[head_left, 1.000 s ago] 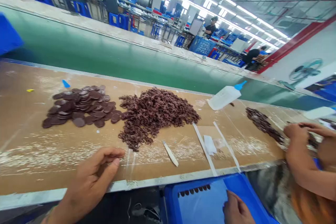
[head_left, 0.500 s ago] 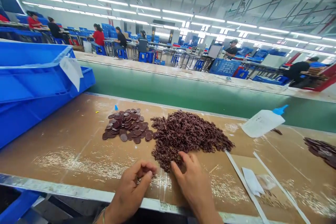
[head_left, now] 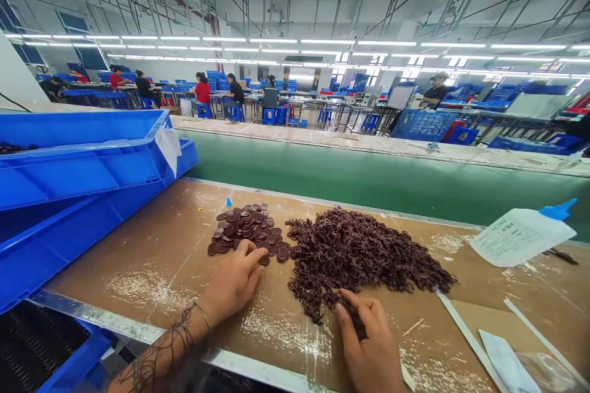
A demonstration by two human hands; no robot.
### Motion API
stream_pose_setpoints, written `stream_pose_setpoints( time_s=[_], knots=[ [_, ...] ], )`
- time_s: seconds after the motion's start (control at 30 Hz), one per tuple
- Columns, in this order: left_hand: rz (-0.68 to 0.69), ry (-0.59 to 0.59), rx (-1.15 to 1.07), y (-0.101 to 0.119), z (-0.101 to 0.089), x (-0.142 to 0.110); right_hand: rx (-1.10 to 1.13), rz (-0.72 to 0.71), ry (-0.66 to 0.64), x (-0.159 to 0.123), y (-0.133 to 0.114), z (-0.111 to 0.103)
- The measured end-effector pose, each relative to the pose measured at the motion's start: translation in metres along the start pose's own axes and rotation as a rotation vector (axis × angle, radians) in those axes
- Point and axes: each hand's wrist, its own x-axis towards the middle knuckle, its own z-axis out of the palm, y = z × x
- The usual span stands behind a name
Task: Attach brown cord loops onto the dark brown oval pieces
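Note:
A flat heap of dark brown round discs (head_left: 246,230) lies on the tan board-topped bench (head_left: 138,264). My left hand (head_left: 233,282) rests against the heap's lower edge, fingertips among the discs, and I cannot tell whether it holds one. To the right of the discs spreads a larger pile of tangled brown moulded pieces (head_left: 364,255). My right hand (head_left: 369,341) is at that pile's lower edge, with thumb and forefinger pinching a few dark pieces.
Stacked blue plastic crates (head_left: 83,159) stand at the left, and a white squeeze bottle (head_left: 523,236) with a blue cap lies at the right. White strips and paper sit at the lower right. Beyond the bench runs a green conveyor belt (head_left: 322,172), with co-workers at far tables.
The view has swung left and up, showing more crates and ceiling. My left hand has moved up onto the discs, and my right hand has shifted along the pile's lower edge.

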Motion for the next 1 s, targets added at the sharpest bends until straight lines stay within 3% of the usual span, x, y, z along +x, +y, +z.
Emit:
stream_pose_setpoints(
  time_s=[0.27,0.53,0.67,0.8,1.0],
  knots=[
    [-0.055,0.006,0.155,0.001,0.014,-0.001,0.516,0.238,0.149,-0.012,-0.027,-0.009],
    [-0.087,0.012,0.117,0.003,0.015,-0.003,0.863,0.283,0.018,-0.009,-0.028,-0.015],
    [-0.135,0.039,0.032,0.003,0.018,0.003,0.896,0.371,0.052,-0.01,-0.038,-0.015],
    [-0.085,0.031,-0.102,0.0,0.019,0.0,0.881,0.501,0.035,-0.013,-0.046,-0.016],
    [-0.018,0.029,-0.312,0.018,0.023,-0.018,0.993,0.483,0.024,-0.01,-0.034,-0.014]
  ],
)
